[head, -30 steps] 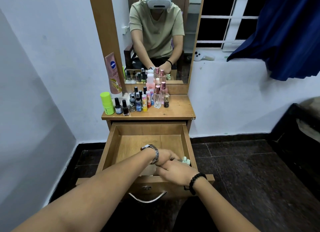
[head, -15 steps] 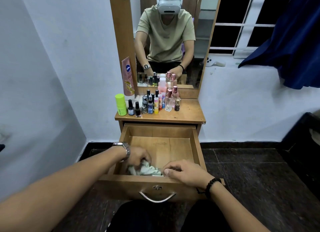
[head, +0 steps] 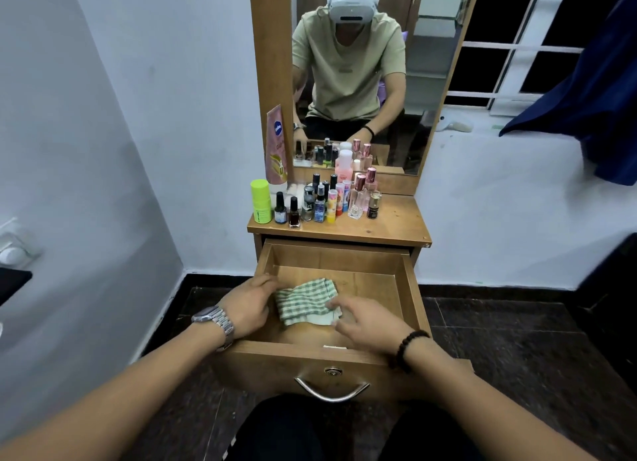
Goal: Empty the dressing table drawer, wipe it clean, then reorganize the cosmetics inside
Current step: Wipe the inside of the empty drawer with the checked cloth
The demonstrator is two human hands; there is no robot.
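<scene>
Head view, drawer: the drawer (head: 410, 288) is pulled fully out toward the person, so both hands can reach its floor. It holds one cloth and no cosmetics.
Head view, cloth: one green checked cloth (head: 305, 303) lies crumpled on the drawer floor, near the front and toward the left. I judge it is there for the wiping step.
Head view, left hand: the left hand (head: 250, 303) rests at the cloth's left edge with fingers bent; its grip looks narrow, but I cannot tell if it really pinches the fabric.
Head view, right hand: the right hand (head: 367, 322) is at the cloth's right edge; its fingertips touch the fabric, maybe to spread it. I cannot tell whether it grips or only presses.
Head view, cosmetics: the cosmetics (head: 324, 202) stand in a tight group on the table (head: 393, 224), at the back left, probably set aside to keep the drawer free.
Head view, count: one lime green container (head: 261, 201), one pink tube (head: 275, 148) leaning on the mirror frame, and more than a dozen small bottles; the exact number I cannot count.
Head view, progress: emptying seems done; reorganizing is not yet begun.
</scene>
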